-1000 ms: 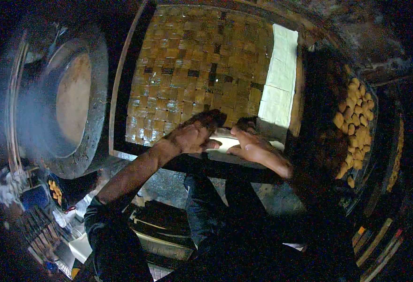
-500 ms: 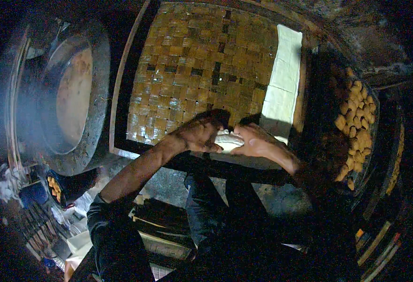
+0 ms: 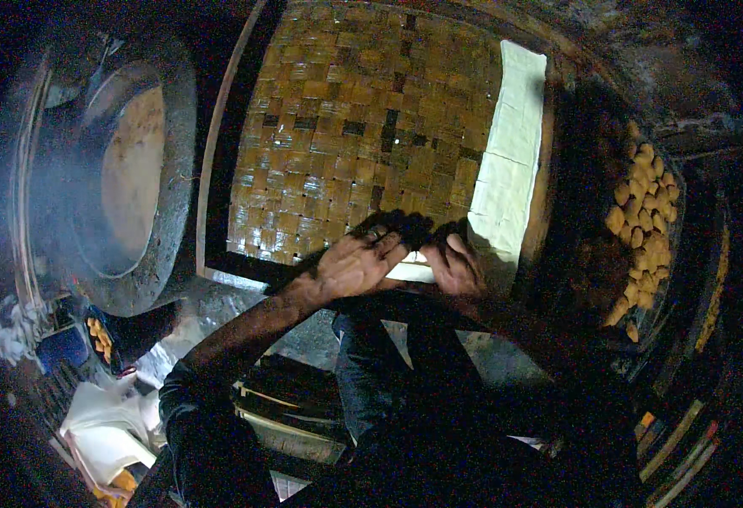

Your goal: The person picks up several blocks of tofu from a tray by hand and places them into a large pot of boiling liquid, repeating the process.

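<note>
Near the front edge of the woven bamboo tray point(image 3: 338, 127), a white block that looks like tofu point(image 3: 410, 273) shows between my two hands. My left hand point(image 3: 359, 264) reaches over it from the left, with curled fingers at its far side. On the other side, my right hand point(image 3: 454, 269) is closed around its right end, the thumb pointing away from me. My hands hide most of the block. Along the tray's right edge lies a long row of white cut slabs point(image 3: 509, 140), close to my right hand; shadow covers its near end.
At the left stands a wide round pan point(image 3: 134, 169) of brownish liquid, with haze over it. Many golden-brown pieces point(image 3: 642, 229) are heaped at the right. Lower left are a small container of orange-brown pieces point(image 3: 99, 339) and white sheeting point(image 3: 105, 427). My legs point(image 3: 371, 372) are below the tray.
My left hand has turned palm down over the white block, and its fingers have moved to the far side. My right hand has drawn in closer; less of the block shows.
</note>
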Demonstrator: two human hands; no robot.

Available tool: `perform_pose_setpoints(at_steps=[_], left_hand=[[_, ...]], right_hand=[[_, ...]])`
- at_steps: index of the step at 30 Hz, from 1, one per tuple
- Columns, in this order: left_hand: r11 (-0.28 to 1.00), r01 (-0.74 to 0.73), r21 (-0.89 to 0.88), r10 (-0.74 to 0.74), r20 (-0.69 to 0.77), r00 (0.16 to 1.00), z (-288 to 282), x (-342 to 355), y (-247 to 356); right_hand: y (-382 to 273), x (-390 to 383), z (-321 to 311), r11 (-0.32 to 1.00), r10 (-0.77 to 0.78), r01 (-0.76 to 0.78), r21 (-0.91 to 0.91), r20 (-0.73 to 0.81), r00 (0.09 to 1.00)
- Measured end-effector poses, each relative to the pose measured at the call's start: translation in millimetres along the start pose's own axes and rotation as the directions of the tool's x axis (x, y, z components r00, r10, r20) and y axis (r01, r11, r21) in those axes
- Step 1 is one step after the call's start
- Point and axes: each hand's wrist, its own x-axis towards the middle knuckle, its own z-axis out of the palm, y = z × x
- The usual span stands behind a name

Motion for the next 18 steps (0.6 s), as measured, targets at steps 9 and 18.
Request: perform_pose_setpoints(at_steps=[9,18], left_hand=[[0.944,0.32,0.079,-0.325,0.394,0.86,-18,2,1],[0.943,0.252,-0.215,-0.202,0.231,0.952,19,-5,-19]], right_hand=[[4,2,20,0.304,0.466,-0.825,0.476,0.681,0.565],[15,15,15,0.453,0.339,-0.729,0.513,0.658,0.673]])
